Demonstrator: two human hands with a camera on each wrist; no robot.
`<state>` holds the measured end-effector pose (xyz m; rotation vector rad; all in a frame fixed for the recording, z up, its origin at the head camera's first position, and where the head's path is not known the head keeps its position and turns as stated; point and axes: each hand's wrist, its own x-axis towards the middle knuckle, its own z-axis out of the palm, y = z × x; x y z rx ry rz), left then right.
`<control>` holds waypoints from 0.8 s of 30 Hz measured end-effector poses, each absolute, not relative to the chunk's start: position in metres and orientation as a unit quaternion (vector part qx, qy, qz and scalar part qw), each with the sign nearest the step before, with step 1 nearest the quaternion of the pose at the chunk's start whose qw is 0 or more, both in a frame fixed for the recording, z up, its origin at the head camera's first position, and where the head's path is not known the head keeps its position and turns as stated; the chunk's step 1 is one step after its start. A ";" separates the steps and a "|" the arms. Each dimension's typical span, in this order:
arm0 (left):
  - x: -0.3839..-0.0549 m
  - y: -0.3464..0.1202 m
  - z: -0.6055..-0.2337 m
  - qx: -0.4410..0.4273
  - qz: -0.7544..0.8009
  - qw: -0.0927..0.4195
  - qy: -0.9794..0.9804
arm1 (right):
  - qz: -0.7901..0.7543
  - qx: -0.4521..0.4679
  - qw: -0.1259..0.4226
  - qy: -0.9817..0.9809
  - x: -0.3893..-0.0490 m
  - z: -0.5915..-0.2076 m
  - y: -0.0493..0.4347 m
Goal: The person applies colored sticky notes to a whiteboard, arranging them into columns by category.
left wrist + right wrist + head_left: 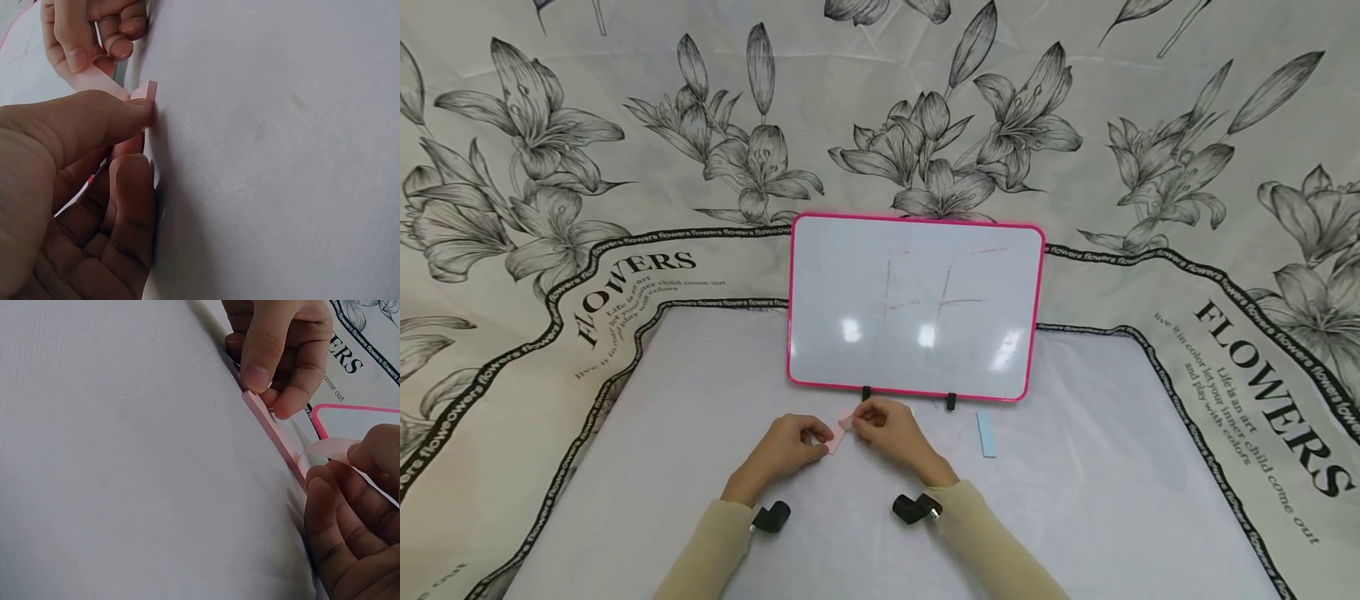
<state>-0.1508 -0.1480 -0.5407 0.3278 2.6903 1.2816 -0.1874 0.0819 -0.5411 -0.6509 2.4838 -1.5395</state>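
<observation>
A small pink sticky note pad (834, 442) is pinched at one end between the thumb and fingers of my left hand (790, 445), low over the white table. My right hand (889, 428), close beside it, pinches the free end of a thin pink sticky note (328, 449). In the right wrist view this note curls up from the pad, its other end still against it. The pad's narrow edge (152, 95) sticks out past my left thumb in the left wrist view. To the right lies a narrow blue strip (987, 435), apart from both hands.
Just beyond my hands a whiteboard (916, 333) with a pink frame leans back on small black feet (951, 402), faint red lines on its face. A floral cloth (760, 158) hangs behind. White cloth (1097, 467) covers the table.
</observation>
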 end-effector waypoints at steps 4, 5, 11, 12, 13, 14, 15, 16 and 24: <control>-0.151 -0.148 -0.540 0.115 0.422 0.075 0.896 | -0.513 -0.212 0.067 0.829 -0.189 -0.542 0.083; -0.151 -0.148 -0.540 0.115 0.421 0.075 0.897 | -0.514 -0.210 0.064 0.829 -0.190 -0.542 0.084; -0.154 -0.148 -0.538 0.120 0.409 0.081 0.901 | -0.525 -0.195 0.044 0.827 -0.193 -0.542 0.088; -0.154 -0.148 -0.538 0.121 0.408 0.084 0.901 | -0.528 -0.193 0.041 0.826 -0.194 -0.542 0.088; -0.155 -0.148 -0.538 0.123 0.408 0.087 0.901 | -0.529 -0.191 0.037 0.826 -0.194 -0.542 0.089; -0.156 -0.149 -0.537 0.124 0.408 0.092 0.900 | -0.531 -0.190 0.033 0.826 -0.195 -0.543 0.089; -0.156 -0.149 -0.537 0.125 0.407 0.098 0.899 | -0.532 -0.189 0.030 0.825 -0.196 -0.543 0.090; -0.157 -0.149 -0.537 0.126 0.407 0.103 0.899 | -0.533 -0.187 0.028 0.825 -0.196 -0.543 0.090; -0.163 -0.152 -0.535 0.131 0.411 0.144 0.891 | -0.529 -0.189 -0.012 0.827 -0.199 -0.545 0.094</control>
